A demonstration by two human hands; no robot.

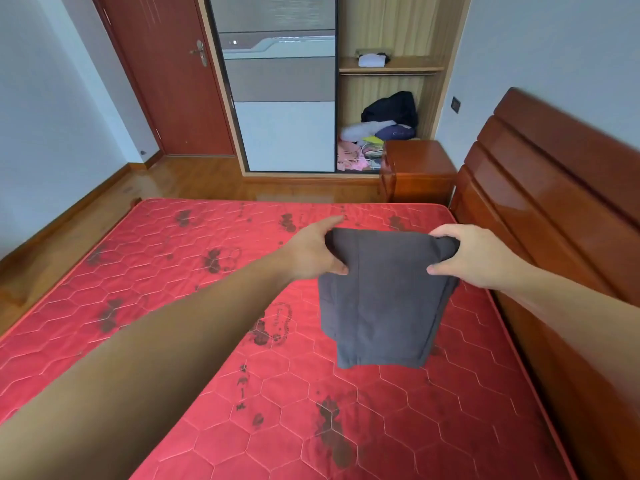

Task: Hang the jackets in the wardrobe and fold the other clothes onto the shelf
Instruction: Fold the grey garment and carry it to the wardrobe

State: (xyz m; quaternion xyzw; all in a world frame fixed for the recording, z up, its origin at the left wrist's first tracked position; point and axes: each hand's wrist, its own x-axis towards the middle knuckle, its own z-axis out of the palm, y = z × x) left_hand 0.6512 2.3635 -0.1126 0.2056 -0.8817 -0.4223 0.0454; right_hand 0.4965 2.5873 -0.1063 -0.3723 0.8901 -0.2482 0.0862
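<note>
Folded dark grey cloth garment [384,296] held up over the red quilted mattress [173,306], one piece, two hands on it.

We note plain matte fabric, no print, doubled over at the top so the fold runs between the hands and the layers hang down, long axis roughly vertical, lower edge free of the mattress. Left hand [313,252] pinches the top left corner, thumb in front and fingers behind; right hand [474,256] grips the top right corner the same way. We count one garment in hand and two bare forearms. Beyond the bed, one open wooden wardrobe [391,36]: one shelf [391,68] with a small white-and-dark bundle [373,59], and below it a mixed pile of clothes [377,136], too jumbled to count. One brown bedside cabinet [417,171] stands beside the wooden headboard [554,188].
</note>
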